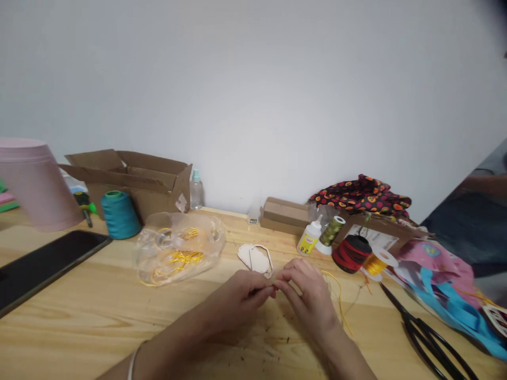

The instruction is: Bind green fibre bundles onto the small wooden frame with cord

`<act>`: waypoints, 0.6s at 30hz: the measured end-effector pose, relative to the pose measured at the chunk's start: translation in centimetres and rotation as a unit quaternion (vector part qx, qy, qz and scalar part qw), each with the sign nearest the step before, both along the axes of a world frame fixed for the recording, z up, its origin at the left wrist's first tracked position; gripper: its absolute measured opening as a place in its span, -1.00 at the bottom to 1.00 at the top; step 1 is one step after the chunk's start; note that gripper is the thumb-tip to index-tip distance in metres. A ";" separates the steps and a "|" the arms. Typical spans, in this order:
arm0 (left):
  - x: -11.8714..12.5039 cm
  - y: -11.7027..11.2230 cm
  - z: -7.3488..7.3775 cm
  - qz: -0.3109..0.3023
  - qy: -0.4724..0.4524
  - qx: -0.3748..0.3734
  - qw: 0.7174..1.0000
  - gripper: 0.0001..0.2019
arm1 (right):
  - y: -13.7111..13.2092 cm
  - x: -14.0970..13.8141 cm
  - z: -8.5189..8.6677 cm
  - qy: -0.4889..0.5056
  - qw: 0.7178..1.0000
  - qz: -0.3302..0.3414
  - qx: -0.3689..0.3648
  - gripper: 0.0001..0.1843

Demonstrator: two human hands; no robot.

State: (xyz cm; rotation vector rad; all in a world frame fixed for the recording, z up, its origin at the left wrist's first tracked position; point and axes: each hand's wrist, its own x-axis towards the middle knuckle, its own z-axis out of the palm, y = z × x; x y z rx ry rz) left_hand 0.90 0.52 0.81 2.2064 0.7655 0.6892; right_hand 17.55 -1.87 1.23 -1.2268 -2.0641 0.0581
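Note:
My left hand (247, 290) and my right hand (303, 287) meet over the middle of the wooden table, each with its fingertips pinched together. Whatever they pinch is too small and too covered by the fingers to name. A yellow cord (339, 301) curves over the table just right of my right hand. Right behind my fingertips lies a flat, pale cut-out piece (253, 257) with a dark line across it. A white glue bottle (309, 238) with a yellow label stands upright beyond my right hand.
Black scissors (420, 327) lie at the right, near a red-and-black thread spool (351, 253) and a yellow spool (376, 264). At left are a bag of yellow cord (182, 248), a teal thread cone (120, 215), an open cardboard box (158, 198) and a phone (47, 264). Another person's arm (485, 184) shows far right.

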 end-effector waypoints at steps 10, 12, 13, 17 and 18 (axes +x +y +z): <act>0.1 -0.1 -0.1 0.042 -0.049 -0.030 0.997 -0.68 | 0.3 -0.9 -1.5 0.282 0.939 0.011 -0.198 -0.78; 0.2 -0.1 -0.1 0.065 -0.065 -0.039 0.995 -0.69 | 0.3 -1.3 -1.6 0.275 0.946 -0.009 -0.171 -0.78; 0.3 -0.1 -0.1 0.078 -0.072 -0.044 0.993 -0.68 | 0.3 -1.4 -1.6 0.267 0.951 -0.020 -0.153 -0.79; 0.5 -0.1 0.0 0.121 -0.088 -0.062 0.987 -0.67 | 0.1 -1.9 -1.5 0.236 0.967 -0.040 -0.084 -0.84; 0.6 -0.1 0.0 0.129 -0.089 -0.063 0.986 -0.68 | 0.0 -1.9 -1.5 0.227 0.970 -0.042 -0.072 -0.84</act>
